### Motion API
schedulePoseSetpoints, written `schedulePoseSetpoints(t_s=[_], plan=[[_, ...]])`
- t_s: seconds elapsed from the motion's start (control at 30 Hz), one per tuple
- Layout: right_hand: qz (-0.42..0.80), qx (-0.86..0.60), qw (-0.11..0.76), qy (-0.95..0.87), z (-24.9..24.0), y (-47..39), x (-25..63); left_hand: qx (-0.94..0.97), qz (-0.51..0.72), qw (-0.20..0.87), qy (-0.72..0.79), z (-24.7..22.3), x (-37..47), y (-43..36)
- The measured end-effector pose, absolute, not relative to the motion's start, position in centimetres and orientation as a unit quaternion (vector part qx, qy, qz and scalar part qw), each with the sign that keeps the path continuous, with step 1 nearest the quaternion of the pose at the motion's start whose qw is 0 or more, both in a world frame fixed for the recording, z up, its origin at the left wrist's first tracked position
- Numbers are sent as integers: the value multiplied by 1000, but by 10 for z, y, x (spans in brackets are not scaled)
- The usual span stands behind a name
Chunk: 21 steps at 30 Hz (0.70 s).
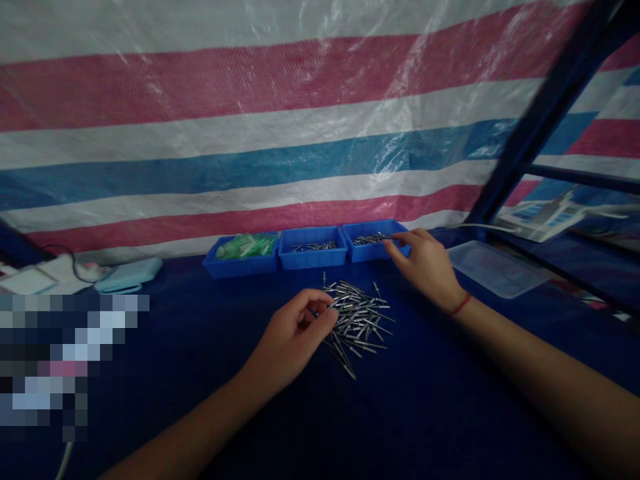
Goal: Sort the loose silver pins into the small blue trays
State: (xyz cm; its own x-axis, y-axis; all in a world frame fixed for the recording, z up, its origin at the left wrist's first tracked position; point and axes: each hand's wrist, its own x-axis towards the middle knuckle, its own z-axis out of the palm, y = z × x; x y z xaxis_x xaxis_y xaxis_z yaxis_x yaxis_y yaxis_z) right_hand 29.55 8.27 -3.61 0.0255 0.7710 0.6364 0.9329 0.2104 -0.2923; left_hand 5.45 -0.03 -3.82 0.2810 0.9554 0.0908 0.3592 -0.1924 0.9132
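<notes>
A loose heap of silver pop rivets [361,319] lies on the dark blue table, with a few strays around its edges. My left hand [303,333] is at the heap's left side, thumb and forefinger pinched on a rivet at its edge. My right hand [425,263] reaches to the right blue bin [370,252], its thumb and forefinger close together over the bin's right side. What those fingertips hold, if anything, is too small to make out. Rivets lie in this bin and fewer in the middle blue bin [313,260].
The left blue bin [243,267] contains green plastic packets [247,245]. A translucent lid or tray [503,268] lies to the right, by a dark metal frame [537,113]. A light blue case [129,275] lies at the left. Behind the bins hangs a striped plastic sheet [280,147].
</notes>
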Motion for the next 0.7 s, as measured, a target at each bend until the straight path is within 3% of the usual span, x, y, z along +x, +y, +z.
schedulePoseSetpoints(t_s=[0.23, 0.4, 0.7], plan=[[0, -538, 320, -780, -38, 48, 265, 811, 247, 229, 479, -36, 20, 36], [72, -496, 312, -807, -35, 28, 249, 867, 184, 198, 418, -42, 12, 41], [96, -460, 323, -822, -35, 22, 247, 886, 142, 158, 411, -31, 3, 39]])
